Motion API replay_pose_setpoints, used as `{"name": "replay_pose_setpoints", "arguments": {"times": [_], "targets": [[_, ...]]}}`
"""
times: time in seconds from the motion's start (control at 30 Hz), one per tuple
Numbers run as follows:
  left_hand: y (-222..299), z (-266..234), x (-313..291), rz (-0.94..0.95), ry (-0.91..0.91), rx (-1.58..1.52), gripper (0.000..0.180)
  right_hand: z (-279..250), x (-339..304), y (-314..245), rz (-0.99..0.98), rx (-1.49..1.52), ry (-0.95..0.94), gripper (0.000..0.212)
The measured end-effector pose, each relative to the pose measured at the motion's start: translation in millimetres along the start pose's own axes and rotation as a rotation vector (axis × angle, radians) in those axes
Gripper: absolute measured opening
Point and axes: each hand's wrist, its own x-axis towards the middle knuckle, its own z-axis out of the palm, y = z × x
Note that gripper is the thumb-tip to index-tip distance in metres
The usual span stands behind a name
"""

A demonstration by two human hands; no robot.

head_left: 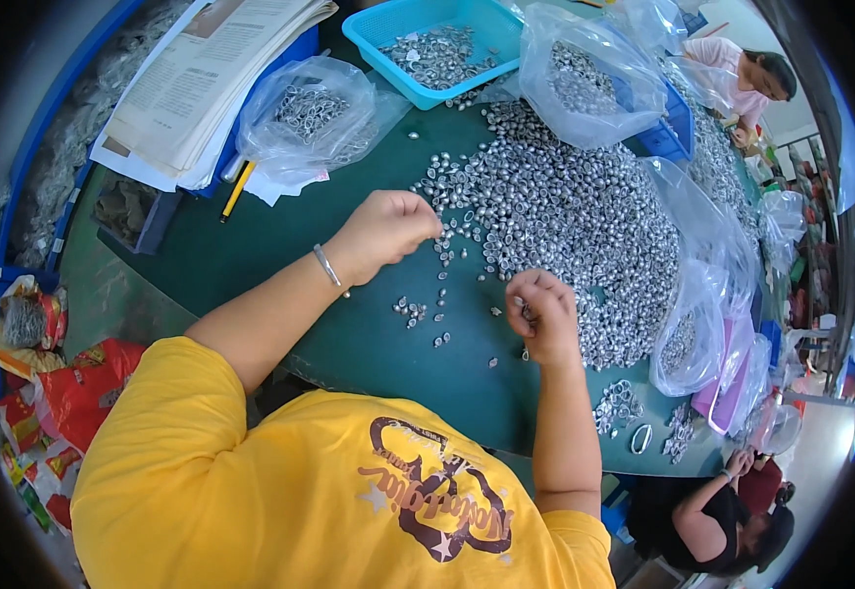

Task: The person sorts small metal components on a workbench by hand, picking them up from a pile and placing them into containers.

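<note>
A big heap of small silver oval metal pieces [575,226] covers the middle and right of the green table. At its left edge is my left hand [388,234], with a silver bangle on the wrist. Its fingers are pinched together, and whatever is between them is hidden. My right hand [548,319] hovers at the near edge of the heap, fingers curled in toward the palm; a tiny silvery glint shows there, too small to name. A small cluster of metal pieces [410,311] lies between my hands and me, with a few single ones scattered around it.
At the back are a turquoise basket [434,98] of metal pieces, clear plastic bags [589,83] and a paper stack [187,103]. A yellow pencil [238,191] lies left. Chain-like pieces [618,405] lie front right. Two other people [742,74] work on the right.
</note>
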Motion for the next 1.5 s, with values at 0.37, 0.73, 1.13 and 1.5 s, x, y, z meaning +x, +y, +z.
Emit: {"name": "replay_pose_setpoints", "arguments": {"times": [0.37,0.73,1.13,1.5], "targets": [[-32.5,4.1,-2.3,0.624,0.036,1.44,0.011,1.8,11.2,10.2,-0.111,-0.241,0.258,0.006],[-1.8,9.3,1.0,0.52,-0.045,1.219,0.01,8.8,23.5,22.0,-0.725,-1.518,0.332,0.008],[-16.0,15.5,2.4,0.442,0.052,0.721,0.009,34.5,40.7,13.4,-0.726,-1.336,0.266,0.01],[-17.0,5.2,-2.1,0.638,0.123,1.38,0.01,36.1,44.9,17.7,-0.617,-1.388,0.209,0.012]]}}
